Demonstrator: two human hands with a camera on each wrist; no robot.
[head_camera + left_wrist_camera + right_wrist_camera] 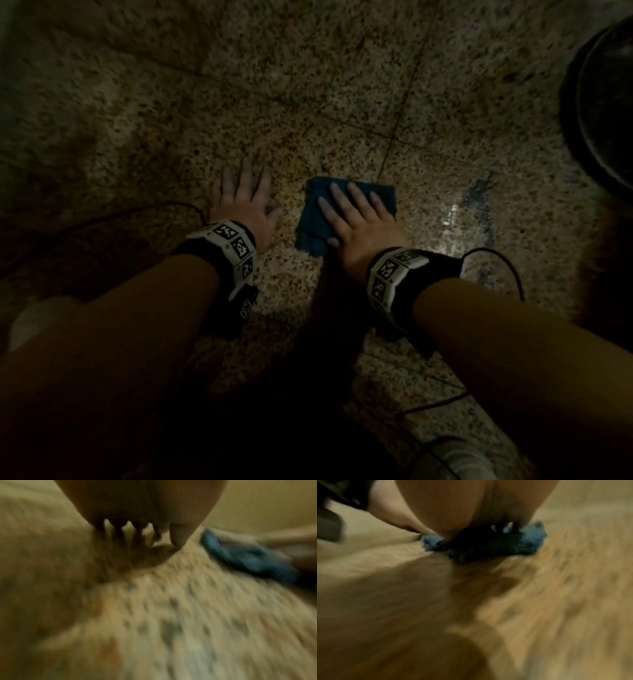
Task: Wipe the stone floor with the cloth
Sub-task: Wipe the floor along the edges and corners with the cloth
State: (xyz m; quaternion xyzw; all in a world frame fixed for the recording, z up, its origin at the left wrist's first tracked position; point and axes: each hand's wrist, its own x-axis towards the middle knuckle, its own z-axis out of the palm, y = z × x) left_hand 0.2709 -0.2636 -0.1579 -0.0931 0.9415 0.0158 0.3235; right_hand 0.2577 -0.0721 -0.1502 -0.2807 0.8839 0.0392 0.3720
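cloth (pixel 317 219) half hidden, dark bowl (pixel 603 116) edge-cropped

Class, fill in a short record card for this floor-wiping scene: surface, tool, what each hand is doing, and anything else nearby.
Surface: speckled stone floor, tiled, with visible joints
Tool: blue cloth, folded, lying flat on the floor
Right hand: fingers straight, pressing down on the cloth
Left hand: flat on bare floor beside the cloth, not touching it
Nearby: dark round vessel at the right edge; a shiny patch right of the cloth
Lighting: dim
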